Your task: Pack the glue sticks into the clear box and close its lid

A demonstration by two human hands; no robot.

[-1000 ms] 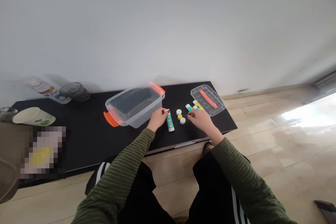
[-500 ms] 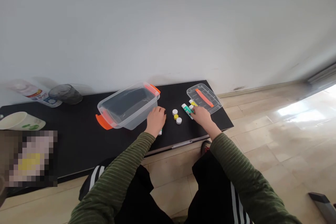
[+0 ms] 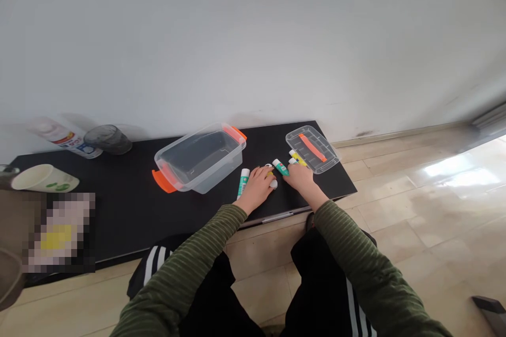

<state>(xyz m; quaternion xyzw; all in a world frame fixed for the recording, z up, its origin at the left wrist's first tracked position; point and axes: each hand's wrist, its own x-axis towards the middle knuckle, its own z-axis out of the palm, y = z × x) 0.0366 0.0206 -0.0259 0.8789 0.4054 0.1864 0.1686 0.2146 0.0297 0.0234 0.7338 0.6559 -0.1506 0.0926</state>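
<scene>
My left hand [image 3: 258, 186] lies over a small group of round caps, its fingers stretched and slightly apart. A white cap [image 3: 273, 184] and part of a yellow cap [image 3: 270, 173] show beside the fingertips. Left of this hand lies a green glue stick [image 3: 243, 183] with a white top. My right hand [image 3: 299, 178] has its fingers curled on the near end of another green glue stick [image 3: 280, 167]. A yellow glue stick [image 3: 297, 158] and one more white end [image 3: 292, 161] show just beyond the right hand, against the clear lid [image 3: 329, 160] with its orange handle.
An open clear plastic box [image 3: 217, 168] with orange latches stands left of my hands on the black cabinet top [image 3: 126, 205]. Farther left are a grey glass [image 3: 108, 139], a white spray can [image 3: 75, 142] and a paper cup [image 3: 45, 179]. A wall rises behind.
My left hand has moved right, off the green glue stick beside the box and onto the caps. My right hand stays at the other glue sticks. The view has shifted slightly.
</scene>
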